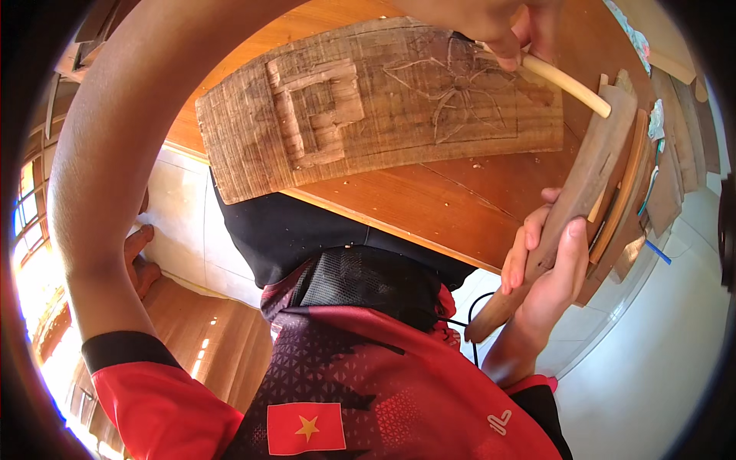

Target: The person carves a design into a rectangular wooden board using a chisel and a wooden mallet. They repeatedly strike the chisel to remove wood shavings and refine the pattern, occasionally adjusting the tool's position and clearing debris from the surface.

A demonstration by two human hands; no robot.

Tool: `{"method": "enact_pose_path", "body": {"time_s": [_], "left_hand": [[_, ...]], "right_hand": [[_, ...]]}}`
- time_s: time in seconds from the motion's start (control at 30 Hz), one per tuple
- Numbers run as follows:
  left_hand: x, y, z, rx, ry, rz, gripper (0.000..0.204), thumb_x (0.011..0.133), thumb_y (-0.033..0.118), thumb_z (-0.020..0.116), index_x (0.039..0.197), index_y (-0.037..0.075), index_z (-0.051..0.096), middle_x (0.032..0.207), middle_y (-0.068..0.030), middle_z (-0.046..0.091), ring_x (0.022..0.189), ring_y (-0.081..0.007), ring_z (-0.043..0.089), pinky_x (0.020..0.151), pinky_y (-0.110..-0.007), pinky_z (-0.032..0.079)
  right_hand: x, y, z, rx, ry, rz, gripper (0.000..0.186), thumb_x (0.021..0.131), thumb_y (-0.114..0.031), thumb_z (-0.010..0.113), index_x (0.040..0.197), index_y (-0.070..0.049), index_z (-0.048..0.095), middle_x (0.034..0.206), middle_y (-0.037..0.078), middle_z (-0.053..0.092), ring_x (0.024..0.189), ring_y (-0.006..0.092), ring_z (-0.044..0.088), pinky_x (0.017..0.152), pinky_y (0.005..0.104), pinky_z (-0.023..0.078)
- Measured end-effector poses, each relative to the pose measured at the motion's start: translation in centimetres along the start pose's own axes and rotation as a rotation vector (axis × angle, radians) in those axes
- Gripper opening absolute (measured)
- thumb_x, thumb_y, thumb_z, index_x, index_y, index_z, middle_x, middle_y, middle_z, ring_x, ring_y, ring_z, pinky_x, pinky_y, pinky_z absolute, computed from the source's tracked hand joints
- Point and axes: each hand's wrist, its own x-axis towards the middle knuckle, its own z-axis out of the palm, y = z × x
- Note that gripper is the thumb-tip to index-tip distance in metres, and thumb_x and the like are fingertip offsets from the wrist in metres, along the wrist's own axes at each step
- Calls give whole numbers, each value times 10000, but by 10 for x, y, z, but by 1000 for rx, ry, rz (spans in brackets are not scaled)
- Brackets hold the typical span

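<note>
Left hand [502,27] at the top edge, fingers pinched around a pale chisel handle [566,83] over the carved wooden panel [368,115] on the table [452,207], right hand [548,264] clenched around a wooden mallet [571,199].

Pretty clearly a small woodcarving workshop: rough plank [376,107] with a half-cut flower design on a wooden bench [429,207], wood chips around, more wooden boards [675,153] stacked at the side.

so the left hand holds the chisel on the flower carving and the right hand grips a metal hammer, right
Not quite. In the head view the right hand grips a wooden mallet, not a metal hammer. The left hand does hold the chisel on the flower carving.
</note>
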Motion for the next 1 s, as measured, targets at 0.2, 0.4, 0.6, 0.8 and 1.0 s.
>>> {"method": "enact_pose_path", "body": {"time_s": [0.2,0.4,0.6,0.8,1.0], "left_hand": [[-7,-12,6,-21,118,190,236,922,127,711,1130,35,774,937,-167,766,914,-291,734,850,-419,570],[1,-16,8,-35,99,181,164,903,100,720,1027,10,777,917,-168,758,893,-297,730,829,-415,570],[-3,-22,12,-73,155,286,151,900,81,713,1017,8,776,907,-162,756,859,-281,728,799,-395,573],[-3,-30,29,72,264,121,157,946,91,682,1056,2,751,916,-137,760,835,-234,727,786,-384,589],[-19,-60,50,-94,355,135,186,1005,154,648,1135,24,668,967,-155,737,947,-255,743,872,-408,632]], "right_hand": [[0,2,2,-51,-17,7,533,1116,-437,356,1248,68,464,770,79,493,433,112,460,372,264,404],[-1,9,-3,26,10,-40,532,1110,-443,375,1292,51,449,795,91,505,441,119,467,386,261,415],[-5,12,1,-3,-15,-56,547,1109,-452,382,1313,52,445,797,95,515,441,119,471,393,262,417],[-1,15,5,-133,-153,-90,520,1109,-426,392,1285,51,502,757,70,530,444,107,475,384,250,375],[16,-10,0,33,15,-142,590,1110,-486,352,1293,67,449,777,80,494,425,114,445,377,257,399]]}}
